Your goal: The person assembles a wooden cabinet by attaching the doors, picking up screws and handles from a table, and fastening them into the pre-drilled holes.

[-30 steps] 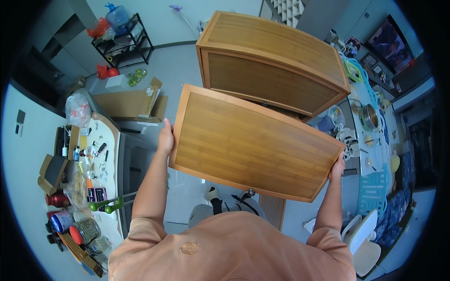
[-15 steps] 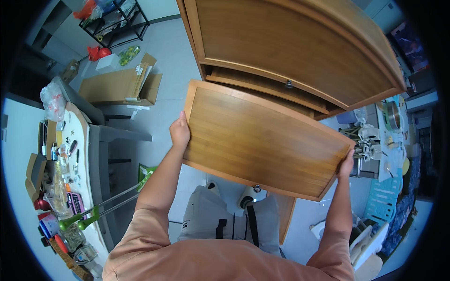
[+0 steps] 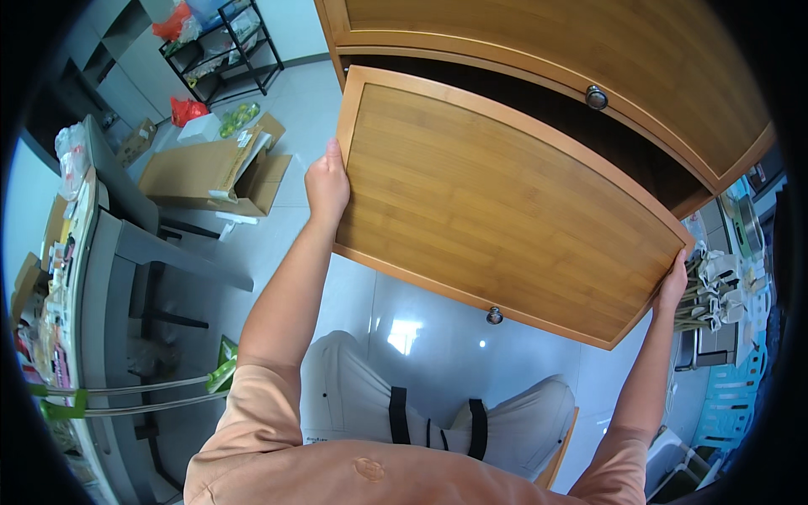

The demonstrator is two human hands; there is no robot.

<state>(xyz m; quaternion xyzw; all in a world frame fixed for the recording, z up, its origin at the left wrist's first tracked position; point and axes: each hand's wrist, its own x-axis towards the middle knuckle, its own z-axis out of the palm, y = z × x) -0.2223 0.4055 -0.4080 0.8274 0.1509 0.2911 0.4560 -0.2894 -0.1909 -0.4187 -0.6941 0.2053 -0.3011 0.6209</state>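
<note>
Your left hand (image 3: 326, 183) and right hand (image 3: 672, 282) pinch the wooden door (image 3: 505, 202) by its ends, in front of the open cabinet (image 3: 539, 46). If one grip slips, that end could drop toward your knees (image 3: 539, 412).

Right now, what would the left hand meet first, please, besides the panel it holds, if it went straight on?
The left hand, gripping the wooden panel, would likely meet the wooden cabinet near its left edge, though depth is unclear.
</note>
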